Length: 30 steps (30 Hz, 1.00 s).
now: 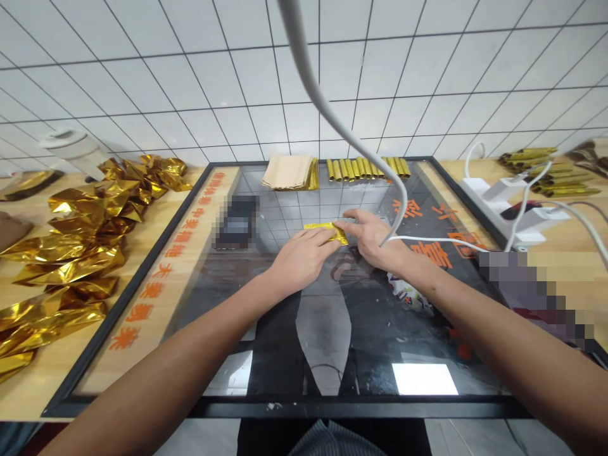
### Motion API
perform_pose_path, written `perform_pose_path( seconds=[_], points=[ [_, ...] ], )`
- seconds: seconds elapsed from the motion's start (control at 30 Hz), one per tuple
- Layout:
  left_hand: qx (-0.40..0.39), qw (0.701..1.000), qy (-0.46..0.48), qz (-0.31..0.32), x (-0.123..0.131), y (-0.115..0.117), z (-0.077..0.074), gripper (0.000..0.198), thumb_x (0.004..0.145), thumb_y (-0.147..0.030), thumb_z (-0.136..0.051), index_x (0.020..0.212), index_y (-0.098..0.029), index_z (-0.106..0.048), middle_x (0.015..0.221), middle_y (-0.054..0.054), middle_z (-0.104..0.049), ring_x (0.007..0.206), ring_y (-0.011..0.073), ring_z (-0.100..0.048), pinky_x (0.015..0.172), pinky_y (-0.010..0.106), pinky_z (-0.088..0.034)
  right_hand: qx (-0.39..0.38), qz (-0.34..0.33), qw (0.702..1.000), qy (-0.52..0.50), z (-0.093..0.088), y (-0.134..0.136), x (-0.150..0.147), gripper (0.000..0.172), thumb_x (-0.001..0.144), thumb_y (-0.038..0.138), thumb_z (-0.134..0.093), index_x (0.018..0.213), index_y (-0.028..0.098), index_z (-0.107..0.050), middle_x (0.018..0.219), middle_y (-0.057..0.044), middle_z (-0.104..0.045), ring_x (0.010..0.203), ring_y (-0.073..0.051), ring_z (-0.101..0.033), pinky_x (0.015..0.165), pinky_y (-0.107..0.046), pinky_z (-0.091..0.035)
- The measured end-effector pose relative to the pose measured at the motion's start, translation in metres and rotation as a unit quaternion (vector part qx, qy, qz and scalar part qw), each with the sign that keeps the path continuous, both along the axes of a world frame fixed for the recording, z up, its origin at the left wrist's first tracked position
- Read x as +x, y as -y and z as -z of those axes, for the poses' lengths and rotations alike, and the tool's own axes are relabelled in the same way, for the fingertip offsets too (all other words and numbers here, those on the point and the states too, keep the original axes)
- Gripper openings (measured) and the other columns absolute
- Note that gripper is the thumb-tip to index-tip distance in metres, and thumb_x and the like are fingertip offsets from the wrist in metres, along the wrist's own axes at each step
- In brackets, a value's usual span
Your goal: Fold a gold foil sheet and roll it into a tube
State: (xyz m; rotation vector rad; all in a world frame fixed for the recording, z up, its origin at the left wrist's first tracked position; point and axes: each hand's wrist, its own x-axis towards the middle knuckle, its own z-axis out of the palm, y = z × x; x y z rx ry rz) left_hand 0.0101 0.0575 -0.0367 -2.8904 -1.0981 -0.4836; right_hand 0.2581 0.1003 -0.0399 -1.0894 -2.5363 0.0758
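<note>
Steadily does it: from my remote seat, through the head view, I have one strip of gold foil [311, 226] lying mid-surface [280, 342], partly covered by the hands. My left hand [306, 256] lies over its middle, fingers side by side and laid on it; whether the hidden thumb clamps the foil, I cannot tell. My right hand [370, 234] is at the strip's right end, its fingers slightly apart — one tip appears to touch the foil, but I cannot tell whether it is pinched.

To work it well, I would press lightly and evenly, keep both ends square, and let the left fingers steady the strip while the right ones guide its edge. Such thin foil probably creases easily.

Now the count: two hands and one strip; one stack of paper-backed foil sheets [287, 172], too tight to number; about a dozen gold tubes [354, 170] in a row behind, partly crossed by one thick white cable [327, 114]; and one phone-like dark device [236, 221] to the left — its details are blurred.
</note>
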Motion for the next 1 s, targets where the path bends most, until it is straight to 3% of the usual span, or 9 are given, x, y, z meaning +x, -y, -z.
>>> perform_pose_path(
  seconds=[0.13, 0.27, 0.37, 0.47, 0.6, 0.73, 1.0],
  points=[
    [-0.005, 1.000, 0.009, 0.002, 0.001, 0.000, 0.001, 0.039, 0.110, -0.016, -0.044, 0.141, -0.023, -0.066, 0.156, 0.008, -0.064, 0.144, 0.0279, -0.059, 0.115, 0.050, -0.051, -0.017, -0.026, 0.997, -0.073, 0.008, -0.001, 0.010, 0.050, 0.097, 0.014, -0.055, 0.144, 0.025, -0.070, 0.152, -0.016, -0.062, 0.134, -0.034, -0.066, 0.112, -0.053, -0.056],
    [-0.018, 0.996, 0.082, 0.005, -0.002, -0.001, -0.001, 0.046, 0.106, -0.009, -0.041, 0.141, -0.024, -0.066, 0.159, 0.008, -0.062, 0.147, 0.0260, -0.057, 0.120, 0.050, -0.049, -0.022, -0.039, 0.997, -0.061, 0.004, 0.006, 0.012, 0.056, 0.095, 0.005, -0.047, 0.140, 0.025, -0.073, 0.155, -0.013, -0.062, 0.136, -0.030, -0.067, 0.115, -0.051, -0.057],
    [-0.008, 0.979, 0.198, -0.053, -0.014, -0.005, -0.007, 0.042, 0.103, -0.009, -0.044, 0.134, -0.021, -0.069, 0.151, 0.011, -0.067, 0.140, 0.0240, -0.062, 0.119, 0.046, -0.051, -0.024, -0.036, 0.997, -0.057, 0.002, 0.010, 0.012, 0.056, 0.094, 0.002, -0.046, 0.138, 0.024, -0.074, 0.154, -0.012, -0.064, 0.136, -0.029, -0.067, 0.116, -0.050, -0.056],
    [0.010, 0.962, 0.241, -0.124, -0.031, -0.011, -0.010, 0.026, 0.101, -0.013, -0.049, 0.111, -0.020, -0.072, 0.122, 0.009, -0.076, 0.117, 0.0237, -0.070, 0.107, 0.043, -0.057, -0.021, -0.028, 0.998, -0.056, 0.002, 0.010, 0.012, 0.053, 0.095, 0.005, -0.050, 0.136, 0.025, -0.076, 0.153, -0.011, -0.065, 0.133, -0.030, -0.069, 0.115, -0.049, -0.058],
    [0.012, 0.981, 0.163, -0.109, -0.043, -0.012, -0.007, 0.024, 0.098, -0.010, -0.050, 0.099, -0.020, -0.072, 0.107, 0.007, -0.076, 0.106, 0.0245, -0.070, 0.097, 0.041, -0.057, -0.009, -0.030, 0.998, -0.053, 0.001, 0.011, 0.011, 0.047, 0.099, 0.009, -0.048, 0.132, 0.023, -0.079, 0.148, -0.014, -0.068, 0.125, -0.030, -0.073, 0.109, -0.048, -0.062],
    [0.006, 0.991, 0.103, -0.087, -0.038, -0.007, -0.003, 0.026, 0.101, -0.012, -0.050, 0.100, -0.020, -0.075, 0.114, 0.009, -0.076, 0.108, 0.0253, -0.070, 0.097, 0.040, -0.057, -0.007, -0.037, 0.996, -0.077, -0.002, 0.013, 0.010, 0.044, 0.101, 0.012, -0.048, 0.129, 0.024, -0.080, 0.143, -0.012, -0.071, 0.120, -0.028, -0.076, 0.105, -0.045, -0.064],
    [0.004, 0.989, 0.049, -0.136, -0.026, 0.002, -0.006, 0.027, 0.109, -0.031, -0.054, 0.105, -0.020, -0.078, 0.120, 0.009, -0.078, 0.109, 0.0273, -0.072, 0.096, 0.043, -0.057, -0.031, -0.015, 0.997, -0.073, -0.003, 0.016, 0.007, 0.046, 0.102, 0.013, -0.050, 0.131, 0.030, -0.080, 0.143, -0.010, -0.071, 0.125, -0.031, -0.074, 0.110, -0.052, -0.062]
  ],
)
